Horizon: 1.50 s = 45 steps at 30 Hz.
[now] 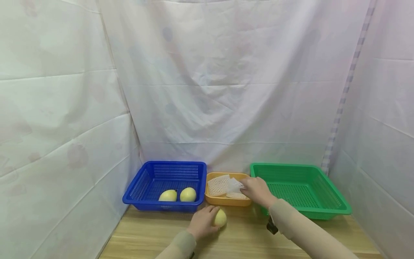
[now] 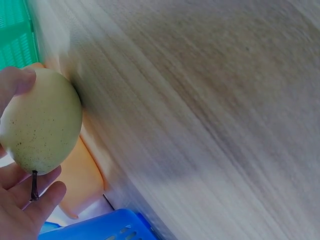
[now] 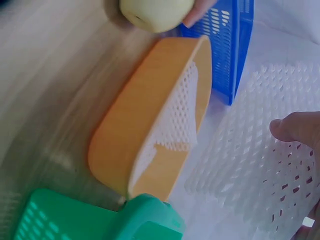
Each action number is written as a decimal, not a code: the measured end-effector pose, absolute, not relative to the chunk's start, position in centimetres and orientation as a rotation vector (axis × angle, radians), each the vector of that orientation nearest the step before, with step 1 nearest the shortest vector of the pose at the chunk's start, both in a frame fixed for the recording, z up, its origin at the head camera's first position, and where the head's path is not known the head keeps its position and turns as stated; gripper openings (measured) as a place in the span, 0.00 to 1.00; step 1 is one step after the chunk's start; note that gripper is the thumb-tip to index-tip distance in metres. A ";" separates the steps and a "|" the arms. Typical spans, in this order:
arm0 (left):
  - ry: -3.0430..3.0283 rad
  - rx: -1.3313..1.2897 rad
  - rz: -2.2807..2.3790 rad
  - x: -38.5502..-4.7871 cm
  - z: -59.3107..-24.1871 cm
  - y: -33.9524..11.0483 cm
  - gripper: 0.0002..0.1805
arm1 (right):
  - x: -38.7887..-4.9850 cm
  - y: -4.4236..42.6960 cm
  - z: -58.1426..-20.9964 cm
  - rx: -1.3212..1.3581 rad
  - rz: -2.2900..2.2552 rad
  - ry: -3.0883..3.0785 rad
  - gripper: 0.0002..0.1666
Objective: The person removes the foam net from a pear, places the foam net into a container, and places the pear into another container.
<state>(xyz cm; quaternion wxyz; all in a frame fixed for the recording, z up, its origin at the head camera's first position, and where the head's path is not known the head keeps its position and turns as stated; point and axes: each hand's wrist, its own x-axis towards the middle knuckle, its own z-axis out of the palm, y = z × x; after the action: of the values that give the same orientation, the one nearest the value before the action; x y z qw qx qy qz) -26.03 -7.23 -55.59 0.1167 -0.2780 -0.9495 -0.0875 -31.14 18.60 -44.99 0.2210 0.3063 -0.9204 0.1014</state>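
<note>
A pale yellow-green pear [image 2: 42, 122] with a dark stem is gripped by my left hand [image 1: 203, 222], low over the wooden table in front of the orange basket [image 1: 228, 201]. Thumb and fingers curl round the pear's sides in the left wrist view. My right hand [image 1: 258, 191] pinches a white foam fruit net [image 3: 260, 150] above the right part of the orange basket. Other white foam nets [image 1: 218, 185] lie inside that basket. Two more pears, one of them a round-looking pear [image 1: 188, 194], sit in the blue basket [image 1: 132, 200] to the left.
A green basket [image 1: 333, 192] stands right of the orange one, close to my right forearm. The wooden table [image 1: 252, 237] extends in front of the baskets. White cloth [image 1: 210, 90] hangs behind and along both sides.
</note>
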 end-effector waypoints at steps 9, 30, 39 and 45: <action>-2.764 -0.795 -0.266 -26.0 -55.9 -7.2 0.40 | -32.6 18.3 -44.6 0.804 0.267 -2.571 0.05; -2.797 -0.781 -0.323 -25.6 -55.4 -7.1 0.40 | -34.6 18.3 -44.2 0.728 0.301 -2.623 0.09; -2.762 -0.793 -0.315 -25.7 -55.5 -7.1 0.40 | -35.7 17.7 -45.5 0.686 0.312 -2.626 0.15; -2.781 -0.776 -0.324 -25.9 -55.8 -7.1 0.40 | -36.2 17.4 -46.4 0.652 0.292 -2.606 0.17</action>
<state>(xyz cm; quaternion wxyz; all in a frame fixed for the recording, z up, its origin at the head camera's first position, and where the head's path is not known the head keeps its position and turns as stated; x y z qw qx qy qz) -25.86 -7.09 -55.79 0.1178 -0.2651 -0.9506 -0.1107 -36.23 17.43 -46.41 0.2179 0.2353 -0.9413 0.1053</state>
